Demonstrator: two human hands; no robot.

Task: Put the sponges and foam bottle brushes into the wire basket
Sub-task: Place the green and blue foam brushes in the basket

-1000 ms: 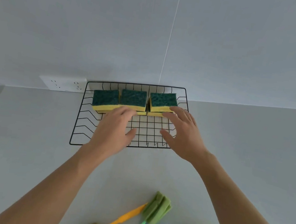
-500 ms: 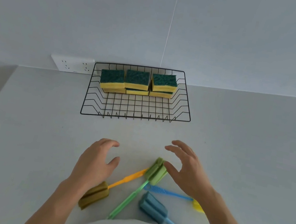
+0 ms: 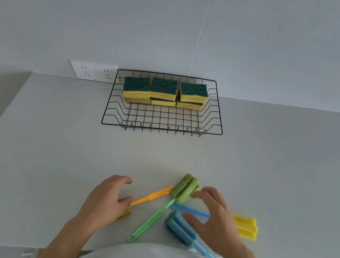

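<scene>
The left hand [image 3: 105, 201] lies low over the counter [image 3: 278, 178], fingers loosely curled and gripping nothing, its palm covering the foam head of the orange brush [image 3: 152, 197]; whether it touches that head I cannot tell. The orange handle runs from under the thumb up and right to the green brush [image 3: 185, 188]. The right hand [image 3: 214, 221] is spread and relaxed, holding nothing, with 1 fingertip at the right edge of the green foam head and the thumb just over the blue brush [image 3: 180, 227]. The 2 hands are apart, the brushes between them.

The green handle slants down and left toward the counter's near edge. The blue brush's foam head lies beside the right thumb, and its pale blue handle reaches past the edge at lower right. The yellow brush [image 3: 245, 226] lies just right of the right hand, its blue handle passing under the palm. All 4 brushes are on the counter, well apart from the basket [image 3: 110, 106].

The basket stands against the wall, holding the sponges [image 3: 165, 88] in 3 short stacks along its far side. An outlet [image 3: 91, 70] sits on the wall just left of it.
</scene>
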